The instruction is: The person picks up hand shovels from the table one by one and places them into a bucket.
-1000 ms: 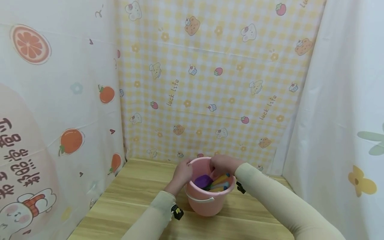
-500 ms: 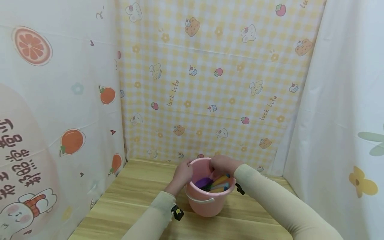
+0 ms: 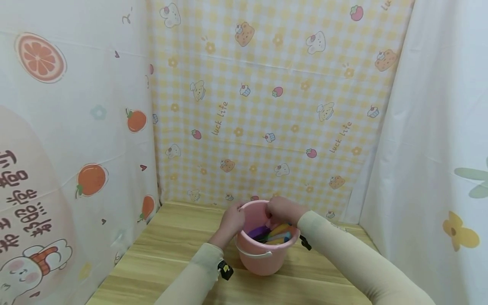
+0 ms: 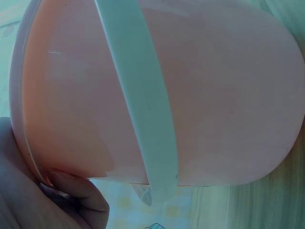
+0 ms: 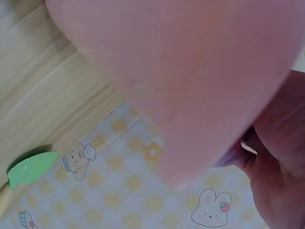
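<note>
A pink bucket (image 3: 263, 260) with a white handle (image 3: 253, 254) stands upright on the wooden table. My left hand (image 3: 232, 222) grips its rim on the left; in the left wrist view the thumb (image 4: 78, 188) curls at the rim. My right hand (image 3: 286, 209) reaches over the far right rim into the bucket, its fingers bent downward. Whether they hold anything I cannot tell. Inside lie a purple piece (image 3: 258, 232) and several pieces with yellow and light blue handles (image 3: 281, 236). In the right wrist view the bucket wall (image 5: 190, 71) covers much of the right hand.
A toy shovel with a green blade (image 5: 32, 169) lies on the table behind the bucket, in the right wrist view. The wooden table (image 3: 171, 254) is bounded by a yellow checked cloth (image 3: 251, 106) behind and white printed cloths (image 3: 114, 84) at both sides.
The purple piece inside the bucket shows less than a second ago and appears lower. The right hand has shifted only slightly; the left hand stays on the rim.
</note>
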{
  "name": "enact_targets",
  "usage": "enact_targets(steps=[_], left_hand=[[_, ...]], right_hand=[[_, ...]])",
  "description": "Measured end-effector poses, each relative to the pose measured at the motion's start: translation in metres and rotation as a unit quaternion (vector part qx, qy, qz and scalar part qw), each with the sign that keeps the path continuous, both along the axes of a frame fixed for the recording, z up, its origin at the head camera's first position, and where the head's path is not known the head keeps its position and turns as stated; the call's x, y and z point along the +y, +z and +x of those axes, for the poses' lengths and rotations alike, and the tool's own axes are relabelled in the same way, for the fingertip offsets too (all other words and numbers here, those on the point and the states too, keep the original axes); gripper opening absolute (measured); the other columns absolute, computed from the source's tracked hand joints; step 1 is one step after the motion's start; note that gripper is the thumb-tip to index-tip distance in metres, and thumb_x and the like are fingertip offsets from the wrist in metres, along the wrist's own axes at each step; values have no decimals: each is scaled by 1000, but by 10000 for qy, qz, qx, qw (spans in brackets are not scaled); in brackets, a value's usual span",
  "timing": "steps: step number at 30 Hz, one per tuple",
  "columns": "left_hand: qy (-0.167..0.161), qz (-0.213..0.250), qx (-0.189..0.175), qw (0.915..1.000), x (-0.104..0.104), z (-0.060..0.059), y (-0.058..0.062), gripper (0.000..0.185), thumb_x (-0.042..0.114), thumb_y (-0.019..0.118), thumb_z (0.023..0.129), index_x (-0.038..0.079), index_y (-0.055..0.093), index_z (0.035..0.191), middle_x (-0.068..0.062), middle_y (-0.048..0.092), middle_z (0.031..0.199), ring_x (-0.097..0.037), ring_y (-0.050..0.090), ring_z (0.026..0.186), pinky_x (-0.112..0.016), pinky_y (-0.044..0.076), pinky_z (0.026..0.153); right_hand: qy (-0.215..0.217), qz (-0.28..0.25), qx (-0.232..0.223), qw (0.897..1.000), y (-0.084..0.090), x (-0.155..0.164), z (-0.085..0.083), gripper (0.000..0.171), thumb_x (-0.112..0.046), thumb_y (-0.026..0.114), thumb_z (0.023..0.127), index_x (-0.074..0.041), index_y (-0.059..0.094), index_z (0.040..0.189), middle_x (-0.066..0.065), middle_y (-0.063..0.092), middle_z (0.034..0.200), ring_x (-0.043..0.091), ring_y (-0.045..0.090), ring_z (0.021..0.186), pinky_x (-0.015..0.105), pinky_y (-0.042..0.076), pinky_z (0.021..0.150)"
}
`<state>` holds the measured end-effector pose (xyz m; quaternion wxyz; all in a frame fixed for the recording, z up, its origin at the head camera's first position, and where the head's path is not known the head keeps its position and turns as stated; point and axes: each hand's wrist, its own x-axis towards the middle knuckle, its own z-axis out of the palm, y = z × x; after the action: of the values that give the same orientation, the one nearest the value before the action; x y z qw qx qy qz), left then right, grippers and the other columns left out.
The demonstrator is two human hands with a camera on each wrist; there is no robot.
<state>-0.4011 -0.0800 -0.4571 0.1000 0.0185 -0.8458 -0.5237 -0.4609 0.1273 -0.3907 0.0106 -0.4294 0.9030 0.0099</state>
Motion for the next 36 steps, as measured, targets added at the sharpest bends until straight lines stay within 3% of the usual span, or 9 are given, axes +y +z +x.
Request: enact_targets(steps=[9, 20, 25, 29, 36], left_hand=[[-33, 20, 25, 10000, 0, -1, -3, 41, 16, 47, 112, 10, 71, 145, -19, 70, 143, -46, 65, 133, -62, 54, 110], [-81, 24, -6, 10000, 1, 1, -1, 42, 16, 46, 112, 12, 72, 145, -19, 70, 145, -45, 65, 133, -62, 54, 110], [-81, -2, 28, 10000, 1, 1, 0, 41, 16, 47, 112, 11, 71, 145, -20, 69, 145, -47, 64, 134, -63, 52, 112], [-46, 28, 13, 10000, 1, -1, 0, 41, 16, 46, 113, 12, 71, 145, -19, 70, 145, -46, 64, 134, -63, 53, 111], [-62, 5, 0, 10000, 0, -2, -2, 42, 15, 45, 112, 11, 70, 146, -20, 69, 145, -47, 64, 133, -64, 53, 110]], right_hand=[[105, -235, -321, 9992, -3, 4, 1, 26, -15, 91, 94, -6, 75, 74, -5, 65, 67, 7, 51, 61, 25, 46, 58], [-158, -549, -652, 9962, -8, 7, 1, 19, -10, 86, 97, -8, 76, 82, -3, 69, 76, 8, 59, 66, 27, 52, 62], [-68, -1064, -197, 9941, 7, 19, 2, 6, -7, 78, 103, -5, 82, 99, 0, 74, 94, 15, 68, 84, 36, 61, 78], [-69, -1564, 282, 9873, 18, 41, -3, 10, -10, 75, 105, -5, 83, 108, 2, 77, 103, 23, 72, 98, 45, 63, 90], [-828, -2141, 172, 9731, 8, 98, -13, 13, -19, 73, 108, -10, 83, 108, -1, 77, 103, 22, 73, 100, 50, 63, 92]])
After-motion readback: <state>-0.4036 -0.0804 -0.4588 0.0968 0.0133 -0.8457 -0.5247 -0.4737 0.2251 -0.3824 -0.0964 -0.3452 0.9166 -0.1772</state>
